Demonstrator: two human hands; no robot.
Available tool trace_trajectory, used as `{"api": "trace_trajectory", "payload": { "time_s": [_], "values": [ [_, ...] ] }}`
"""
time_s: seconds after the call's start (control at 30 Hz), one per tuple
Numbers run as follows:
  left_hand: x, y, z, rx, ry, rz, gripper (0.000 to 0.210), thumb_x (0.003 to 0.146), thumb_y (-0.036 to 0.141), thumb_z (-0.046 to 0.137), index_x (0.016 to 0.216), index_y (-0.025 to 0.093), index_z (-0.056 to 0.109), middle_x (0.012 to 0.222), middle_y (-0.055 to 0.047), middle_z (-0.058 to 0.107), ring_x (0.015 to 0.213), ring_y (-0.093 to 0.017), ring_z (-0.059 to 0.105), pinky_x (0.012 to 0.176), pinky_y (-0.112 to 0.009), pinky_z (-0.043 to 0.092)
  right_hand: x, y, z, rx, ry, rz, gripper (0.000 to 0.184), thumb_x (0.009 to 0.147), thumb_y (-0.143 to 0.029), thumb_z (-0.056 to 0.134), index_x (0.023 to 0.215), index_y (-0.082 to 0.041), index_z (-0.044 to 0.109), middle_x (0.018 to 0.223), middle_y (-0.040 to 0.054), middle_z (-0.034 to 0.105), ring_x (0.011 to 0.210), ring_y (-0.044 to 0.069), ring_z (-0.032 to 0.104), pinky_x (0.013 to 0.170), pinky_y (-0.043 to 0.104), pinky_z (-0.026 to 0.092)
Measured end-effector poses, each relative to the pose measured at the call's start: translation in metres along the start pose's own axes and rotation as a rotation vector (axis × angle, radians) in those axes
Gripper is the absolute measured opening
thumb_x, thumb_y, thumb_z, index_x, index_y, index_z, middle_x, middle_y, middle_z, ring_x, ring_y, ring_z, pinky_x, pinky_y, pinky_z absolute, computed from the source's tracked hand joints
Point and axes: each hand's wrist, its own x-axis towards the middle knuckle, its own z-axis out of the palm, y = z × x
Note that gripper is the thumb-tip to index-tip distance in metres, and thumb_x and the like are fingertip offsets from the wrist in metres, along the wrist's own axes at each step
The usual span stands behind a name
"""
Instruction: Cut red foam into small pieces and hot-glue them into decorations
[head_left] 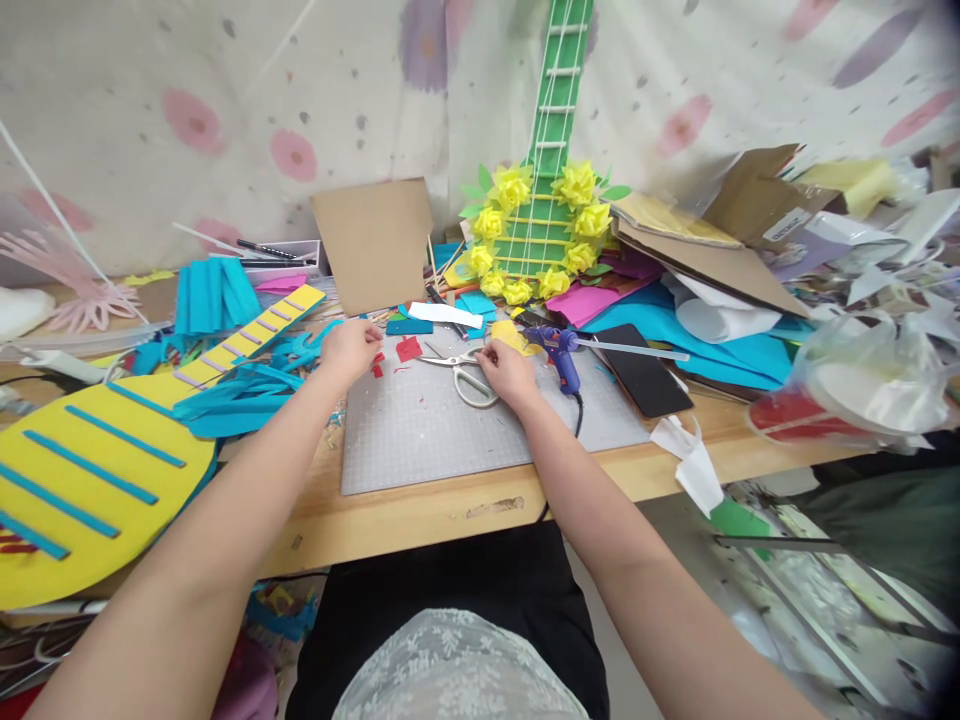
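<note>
Head view: the scissors (pixel 466 378) lie on the grey cutting mat (pixel 420 435), which probably shields the table (pixel 420 525); their long axis runs nine to three o'clock, tips at nine. The right hand (pixel 508 368) curls at their handle end, seemingly steadying them; how firmly, I cannot tell. The left hand (pixel 349 352) has fingertips nearly meeting beside red scraps (pixel 409 348); anything pinched is hidden. The glue gun (pixel 562 362) sits at three o'clock from the right hand, likely for reach.
</note>
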Motion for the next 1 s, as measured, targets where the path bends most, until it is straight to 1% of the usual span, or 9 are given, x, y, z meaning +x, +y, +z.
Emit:
{"api": "trace_trajectory", "payload": {
  "time_s": [0.1,0.2,0.33,0.5,0.63,0.7,0.8,0.9,1.0],
  "values": [
    [0.007,0.013,0.010,-0.048,-0.031,0.034,0.008,0.066,0.022,0.065,0.073,0.021,0.068,0.075,-0.006,0.070,0.073,-0.023,0.063,0.065,-0.031,0.044,0.000,0.001,0.001,0.018,0.000,-0.008,0.016,0.082,-0.035,0.051,0.080,-0.021,0.059,0.081,0.0016,0.065,0.077,0.017,0.056,0.060,0.026,0.031],
    [0.014,0.020,0.017,-0.021,-0.063,0.009,0.009,0.061,0.026,0.071,0.069,0.021,0.067,0.072,-0.007,0.070,0.073,-0.025,0.063,0.065,-0.033,0.044,0.000,0.003,0.003,0.026,0.006,-0.012,0.016,0.081,-0.035,0.051,0.079,-0.021,0.059,0.080,0.0014,0.065,0.076,0.016,0.055,0.060,0.026,0.032],
    [0.019,0.023,0.014,0.017,-0.040,-0.044,0.018,0.061,0.029,0.072,0.078,0.022,0.070,0.082,-0.008,0.071,0.085,-0.030,0.063,0.068,-0.037,0.044,0.001,0.004,0.004,0.033,0.010,-0.004,0.016,0.081,-0.035,0.051,0.079,-0.021,0.059,0.080,0.0014,0.064,0.076,0.016,0.055,0.061,0.026,0.033],
    [0.021,0.025,0.008,0.049,-0.034,-0.016,0.023,0.070,0.023,0.064,0.090,0.018,0.071,0.101,-0.010,0.069,0.095,-0.029,0.061,0.076,-0.037,0.044,0.001,0.005,0.004,0.040,0.015,-0.009,0.015,0.080,-0.035,0.051,0.078,-0.022,0.059,0.077,0.0001,0.064,0.074,0.015,0.055,0.061,0.026,0.032],
    [0.025,0.028,0.011,0.062,-0.032,-0.038,0.020,0.072,0.021,0.059,0.088,0.019,0.071,0.100,-0.010,0.069,0.094,-0.030,0.061,0.077,-0.038,0.044,0.001,0.005,0.005,0.038,0.018,-0.003,0.017,0.080,-0.036,0.051,0.078,-0.022,0.059,0.077,0.0004,0.064,0.074,0.016,0.055,0.060,0.026,0.032],
    [0.026,0.030,0.013,0.042,-0.020,-0.023,0.017,0.072,0.020,0.059,0.085,0.020,0.071,0.098,-0.009,0.070,0.093,-0.029,0.062,0.077,-0.037,0.044,0.002,0.006,0.006,0.034,0.017,-0.001,0.017,0.081,-0.036,0.051,0.079,-0.021,0.059,0.077,0.0007,0.064,0.075,0.016,0.055,0.061,0.026,0.033],
    [0.026,0.031,0.013,0.011,-0.021,-0.004,0.013,0.069,0.025,0.064,0.080,0.020,0.070,0.090,-0.009,0.070,0.086,-0.027,0.062,0.073,-0.035,0.044,0.002,0.006,0.006,0.035,0.015,-0.010,0.016,0.081,-0.035,0.051,0.078,-0.021,0.059,0.077,0.0005,0.064,0.075,0.016,0.055,0.061,0.026,0.033],
    [0.026,0.028,0.013,0.040,-0.008,-0.003,0.023,0.064,0.033,0.071,0.082,0.019,0.068,0.087,-0.010,0.069,0.083,-0.027,0.061,0.072,-0.035,0.044,0.001,0.005,0.005,0.042,0.012,-0.014,0.016,0.080,-0.035,0.051,0.078,-0.021,0.059,0.077,0.0005,0.064,0.074,0.016,0.055,0.060,0.026,0.032],
    [0.024,0.025,0.016,0.062,0.041,0.067,0.032,0.064,0.037,0.070,0.091,0.019,0.067,0.099,-0.013,0.065,0.094,-0.029,0.058,0.077,-0.037,0.043,0.000,0.004,0.004,0.044,0.010,-0.006,0.016,0.080,-0.035,0.052,0.077,-0.021,0.059,0.077,0.0006,0.064,0.074,0.016,0.055,0.060,0.026,0.032]
  ]
}}
